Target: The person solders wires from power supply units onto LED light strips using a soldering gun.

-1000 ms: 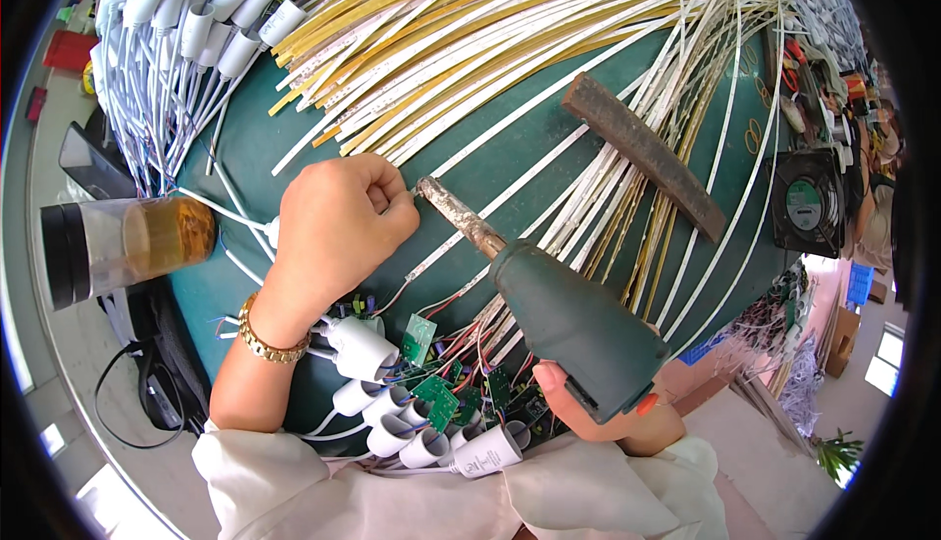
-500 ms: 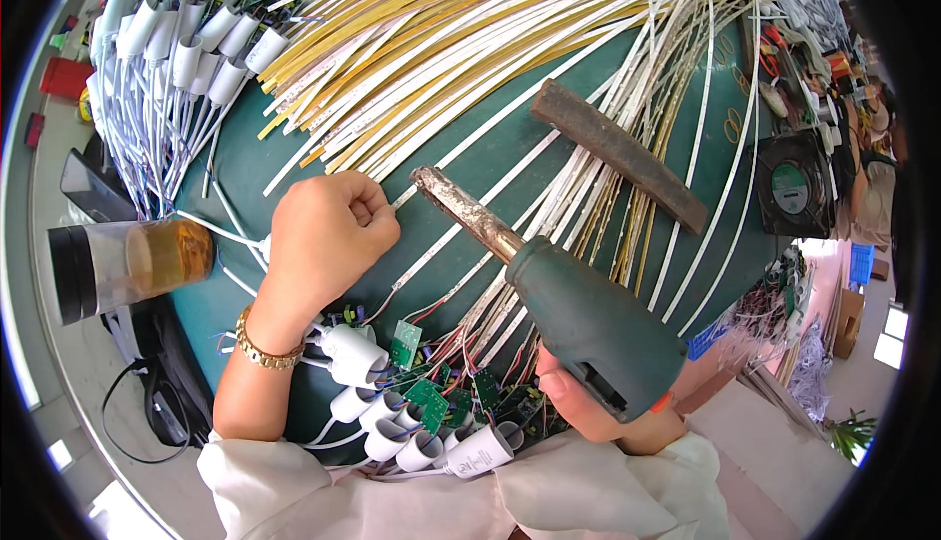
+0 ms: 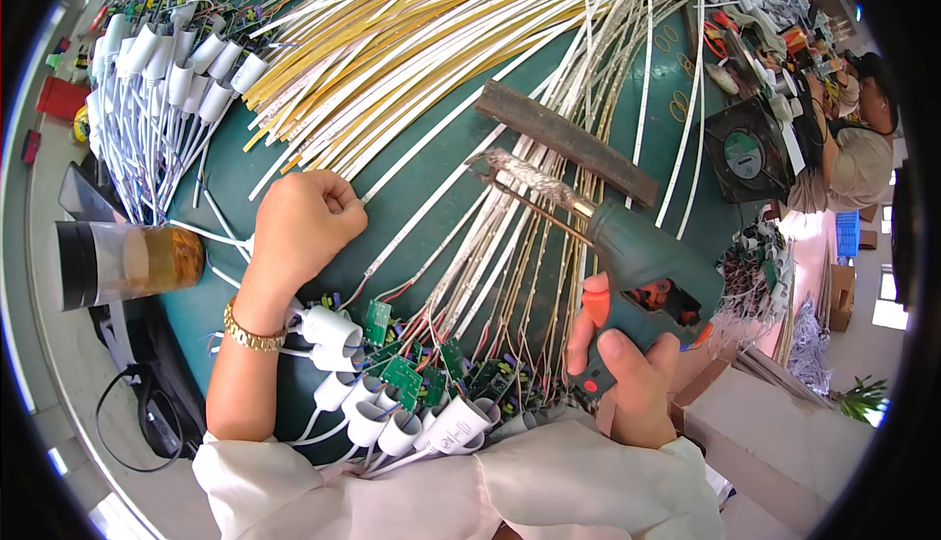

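Observation:
My left hand (image 3: 306, 221), with a gold bracelet on its wrist, is closed in a pinch at the near end of a narrow white strip (image 3: 410, 162). In my right hand (image 3: 639, 373) is a dark green soldering gun (image 3: 655, 254) with an orange trigger. Its crusty metal tip points left, over several strips on the green mat (image 3: 417, 207). A rusty metal bar (image 3: 569, 140) lies across those strips. Close to my body, white cylindrical housings (image 3: 461, 424) lie with small green circuit boards (image 3: 402, 380) and thin wires joined to the strips.
A large bundle of white and yellow strips (image 3: 392, 79) spreads across the back. At left are white-cabled housings (image 3: 147, 50) and a dark-lidded jar (image 3: 147, 264) of amber contents. On the right stand a black fan (image 3: 747, 151) and hand tools; another person (image 3: 853, 148) sits beyond.
The soldering gun has moved right and turned, showing its trigger and lower tip rod. My left hand stays pinched at the strip end. The whole view has shifted slightly.

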The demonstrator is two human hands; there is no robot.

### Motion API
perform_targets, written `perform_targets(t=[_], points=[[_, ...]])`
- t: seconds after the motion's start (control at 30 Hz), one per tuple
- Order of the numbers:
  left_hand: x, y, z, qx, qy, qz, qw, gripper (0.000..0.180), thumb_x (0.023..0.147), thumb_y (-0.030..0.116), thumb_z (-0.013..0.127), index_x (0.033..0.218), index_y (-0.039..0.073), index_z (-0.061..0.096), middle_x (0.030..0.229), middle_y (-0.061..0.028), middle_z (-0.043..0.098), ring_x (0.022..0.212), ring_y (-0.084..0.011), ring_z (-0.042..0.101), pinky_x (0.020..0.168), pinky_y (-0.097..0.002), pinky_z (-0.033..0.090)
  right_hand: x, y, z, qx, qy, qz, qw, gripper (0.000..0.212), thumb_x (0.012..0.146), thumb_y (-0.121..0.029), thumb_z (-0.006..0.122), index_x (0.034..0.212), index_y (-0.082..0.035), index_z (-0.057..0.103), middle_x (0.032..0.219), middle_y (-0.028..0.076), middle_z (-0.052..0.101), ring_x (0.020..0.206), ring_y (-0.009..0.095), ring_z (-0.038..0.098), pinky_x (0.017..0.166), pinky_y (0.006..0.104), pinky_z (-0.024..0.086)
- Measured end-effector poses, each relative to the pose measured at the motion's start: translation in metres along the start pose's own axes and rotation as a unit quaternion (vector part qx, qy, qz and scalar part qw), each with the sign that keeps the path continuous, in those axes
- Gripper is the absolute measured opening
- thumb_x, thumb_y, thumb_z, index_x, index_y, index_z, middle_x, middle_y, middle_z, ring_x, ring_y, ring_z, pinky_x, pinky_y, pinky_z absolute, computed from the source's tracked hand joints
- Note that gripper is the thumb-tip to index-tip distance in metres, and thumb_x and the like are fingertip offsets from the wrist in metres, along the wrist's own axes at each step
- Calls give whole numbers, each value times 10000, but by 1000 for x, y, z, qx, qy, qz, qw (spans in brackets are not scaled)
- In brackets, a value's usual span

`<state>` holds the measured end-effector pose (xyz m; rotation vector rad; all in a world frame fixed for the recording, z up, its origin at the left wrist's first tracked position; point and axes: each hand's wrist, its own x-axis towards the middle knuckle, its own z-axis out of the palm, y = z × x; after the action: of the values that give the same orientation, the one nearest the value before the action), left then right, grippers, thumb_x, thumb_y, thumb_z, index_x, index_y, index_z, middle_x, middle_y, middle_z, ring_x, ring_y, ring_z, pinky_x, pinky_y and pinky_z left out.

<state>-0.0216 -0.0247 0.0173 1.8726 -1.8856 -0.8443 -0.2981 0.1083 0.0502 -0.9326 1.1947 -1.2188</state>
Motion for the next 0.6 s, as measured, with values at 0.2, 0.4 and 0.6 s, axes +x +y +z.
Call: perform_targets(t=[0.2, 0.4, 0.6], points=[[-1, -2, 3, -4, 9, -3, 1000, 106, 686, 113, 672, 671, 10, 653, 554, -78, 590, 503, -178, 564, 545, -305, 462, -18, 2, -14, -4, 41, -64, 997, 473, 848, -249, 647, 1174, 61, 502, 704, 135, 603, 510, 147, 561, 466, 242, 439], [-13, -2, 0, 13, 18, 54, 998, 106, 743, 93, 676, 784, 0, 648, 672, -99, 619, 604, -206, 600, 613, -324, 482, -32, 0, -30, -2, 76, -124, 989, 417, 866, -210, 626, 1182, 31, 498, 710, 113, 598, 529, 137, 553, 488, 241, 430], [-42, -10, -26, 118, 61, 181, 975, 293, 798, 126, 712, 1021, -12, 581, 893, -174, 588, 847, -338, 606, 756, -396, 488, -41, 8, -52, 18, 100, -163, 981, 409, 887, -175, 600, 1218, 27, 471, 743, 105, 601, 552, 134, 561, 534, 245, 443]])
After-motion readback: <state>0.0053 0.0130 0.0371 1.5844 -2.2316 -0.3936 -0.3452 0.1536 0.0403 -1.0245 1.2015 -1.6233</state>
